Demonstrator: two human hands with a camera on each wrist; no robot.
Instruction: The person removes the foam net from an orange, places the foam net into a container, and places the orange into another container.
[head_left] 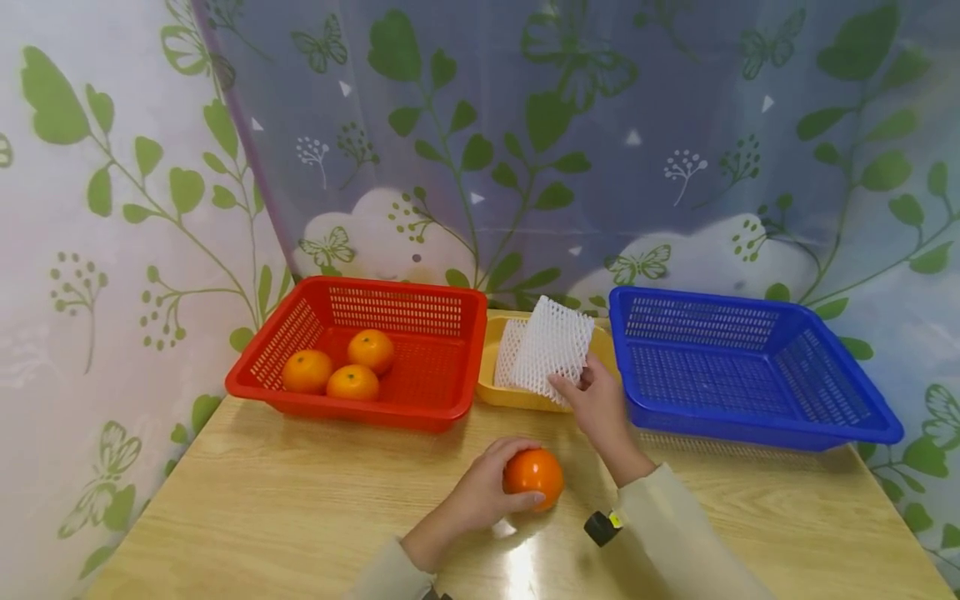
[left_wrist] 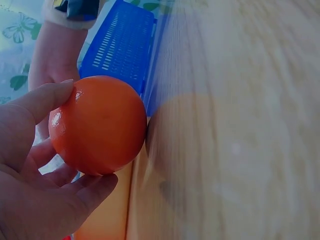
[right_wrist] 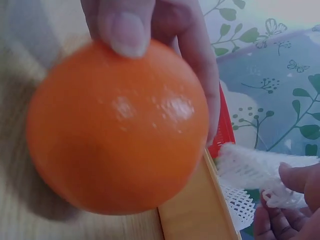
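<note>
My left hand grips an orange at the middle front of the table, thumb on the near side and fingers round the far side. In the left wrist view the orange sits between thumb and fingertips, low by the tabletop. My right hand pinches a white foam net sleeve by its lower right corner, above the yellow basket. Another white foam net lies in that basket, partly behind the held one. The right wrist view shows the pinched net bunched at my fingertips.
At the left a red basket holds several oranges, three of them visible. A blue basket stands at the right, past the yellow one. Behind the baskets hangs a leaf-patterned curtain. A wooden table lies under everything.
</note>
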